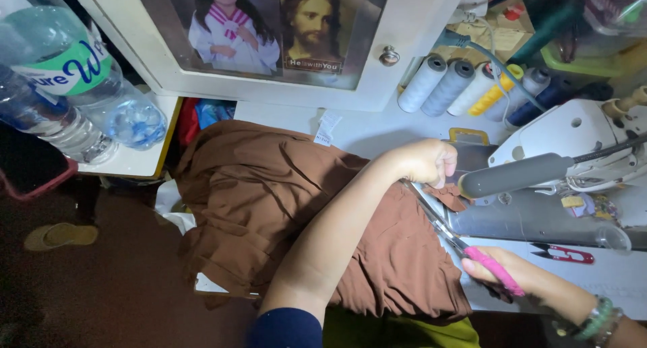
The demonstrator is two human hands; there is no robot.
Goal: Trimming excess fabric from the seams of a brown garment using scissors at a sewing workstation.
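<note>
The left hand (pixel 426 162) is curled nearly closed, its fingertips pinching the brown cloth (pixel 269 200) just beside the foot of the white sewing machine (pixel 579 136). The right hand (pixel 519 277) is wrapped around the pink handles of a pair of scissors (pixel 458 239), near the front edge of the sewing table (pixel 620 274); the blades point up and away toward the left hand and lie against the pinched piece of cloth. How far the blades are parted cannot be told. A beaded green bracelet (pixel 598 318) sits on the right wrist.

The brown cloth lies bunched across the left half of the table and hangs over its left edge. A small red thread snip (pixel 563 254) lies on the table, to the right of the scissors. 5 thread spools (pixel 482 85) lie in a row at the back edge. A clear water bottle (pixel 74 78) lies on a low white shelf (pixel 135 163) beyond the table's left edge.
</note>
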